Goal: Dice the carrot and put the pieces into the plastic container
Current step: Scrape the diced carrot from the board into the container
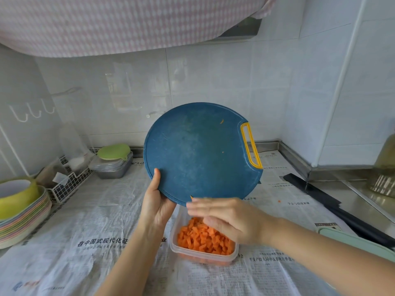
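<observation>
Two bare forearms come in from the bottom edge of the frame, uncovered as far as they show. The left hand [157, 207] sits at lower centre, the right hand [226, 218] beside it (fingertips blurred).

1. The light is bright, soft and even, cool in tone; its source is out of view.
2. Shadows on the newspaper [85, 210] are weak and soft-edged.
3. The glossy wall tiles [213, 77] carry hazy, washed-out reflections.
4. The fingers of the right hand [226, 218] are smeared by motion blur, while the cutting board [198, 150] is sharp.
5. Wide-angle distortion bows the cloth [106, 24] along the top, and the bottle [385, 159] at the right edge looks soft.
</observation>
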The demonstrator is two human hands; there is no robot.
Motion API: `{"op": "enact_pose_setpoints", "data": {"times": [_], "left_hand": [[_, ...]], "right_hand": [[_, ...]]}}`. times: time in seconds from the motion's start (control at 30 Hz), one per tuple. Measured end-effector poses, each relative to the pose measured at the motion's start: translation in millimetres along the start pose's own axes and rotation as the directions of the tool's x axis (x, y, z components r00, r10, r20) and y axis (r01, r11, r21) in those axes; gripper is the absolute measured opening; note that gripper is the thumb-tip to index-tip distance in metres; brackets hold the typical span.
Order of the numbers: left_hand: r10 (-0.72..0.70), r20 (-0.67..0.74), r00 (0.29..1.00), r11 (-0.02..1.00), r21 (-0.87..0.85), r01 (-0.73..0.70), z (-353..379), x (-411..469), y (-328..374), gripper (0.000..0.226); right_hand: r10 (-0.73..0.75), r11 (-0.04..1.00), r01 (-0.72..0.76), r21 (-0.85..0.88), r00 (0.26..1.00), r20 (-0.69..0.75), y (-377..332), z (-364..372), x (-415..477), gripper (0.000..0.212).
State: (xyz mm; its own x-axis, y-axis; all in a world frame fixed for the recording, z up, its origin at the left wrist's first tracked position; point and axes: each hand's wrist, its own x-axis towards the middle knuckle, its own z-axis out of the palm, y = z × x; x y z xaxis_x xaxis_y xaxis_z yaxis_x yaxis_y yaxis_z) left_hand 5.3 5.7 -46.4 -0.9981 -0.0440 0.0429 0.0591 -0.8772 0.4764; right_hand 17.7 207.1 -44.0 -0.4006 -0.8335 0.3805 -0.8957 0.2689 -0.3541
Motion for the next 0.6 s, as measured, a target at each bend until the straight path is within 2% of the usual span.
{"op": "enact_pose_setpoints", "data": {"times": [0.03,0.1,0.2,0.3,0.37,0.43,0.53,0.6], "left_hand": [[-0.009,0.02,1.0,1.0,0.002,0.009,0,-1,0,0.044],[-0.026,0.025,0.999,1.0,0.017,0.025,1,-2,0,0.041],[-0.01,-0.014,1.0,1.0,0.012,0.01,0,-2,0,0.042],[0.022,-0.027,0.999,1.0,-0.009,-0.022,0,0,1,0.039],[0.029,-0.036,0.999,0.999,-0.016,-0.03,0,0,1,0.037],[0.031,-0.029,0.999,0.999,-0.013,-0.032,0,0,1,0.038],[0.035,-0.036,0.999,0.999,-0.021,-0.036,-1,1,2,0.041],[0.038,-0.048,0.998,0.999,-0.036,-0.04,-1,0,3,0.039]], "right_hand": [[0.033,0.998,-0.035,-0.049,0.999,-0.025,2,-3,6,0.048],[0.123,0.976,-0.117,-0.181,0.992,0.02,7,-9,17,0.055],[0.129,0.946,-0.065,-0.318,0.974,0.186,15,-4,19,0.055],[0.041,0.979,-0.006,-0.202,0.984,0.173,10,5,5,0.046],[0.026,0.993,-0.02,-0.113,0.998,0.059,6,7,-2,0.041],[0.031,0.994,-0.035,-0.1,0.999,-0.033,5,5,-1,0.041],[0.058,0.98,-0.051,-0.19,0.998,0.032,9,4,4,0.049],[0.024,0.988,-0.008,-0.155,0.995,0.101,7,5,1,0.046]]}}
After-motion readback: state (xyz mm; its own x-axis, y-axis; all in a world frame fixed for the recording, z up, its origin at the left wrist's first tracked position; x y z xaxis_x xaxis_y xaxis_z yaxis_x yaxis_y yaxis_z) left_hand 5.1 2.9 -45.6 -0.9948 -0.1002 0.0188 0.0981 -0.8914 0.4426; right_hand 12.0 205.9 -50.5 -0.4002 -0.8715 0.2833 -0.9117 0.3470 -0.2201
